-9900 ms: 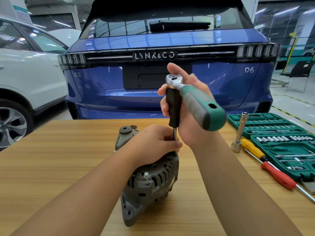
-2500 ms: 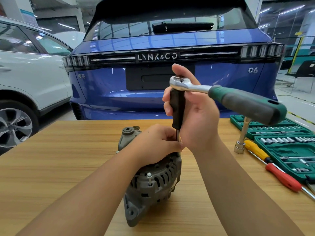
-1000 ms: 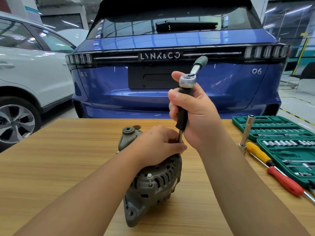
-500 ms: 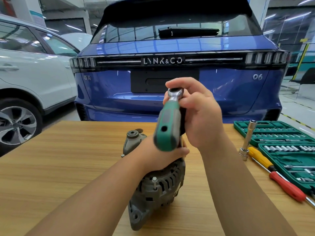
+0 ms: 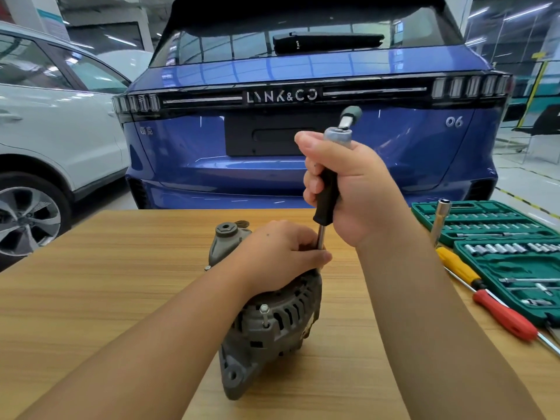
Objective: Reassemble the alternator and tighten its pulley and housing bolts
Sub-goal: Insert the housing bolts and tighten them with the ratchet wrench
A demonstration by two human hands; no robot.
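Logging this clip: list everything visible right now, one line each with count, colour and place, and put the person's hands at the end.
alternator: one, grey, on the table, centre.
ratchet wrench: one, chrome head, green handle pointing away, atop the driver.
driver extension: one, black grip, steel shaft, upright over the alternator.
housing bolt: one, silver, sticking up from the alternator's near side.
table: one, light wood.
socket set cases: two, green, right edge.
screwdrivers: two, yellow-handled and red-handled, beside the cases.
long socket: one, silver, upright by the cases.
blue car: one, behind the table.
white car: one, at left.
left hand: grips the alternator top, fingers at the shaft.
right hand: holds the black grip.
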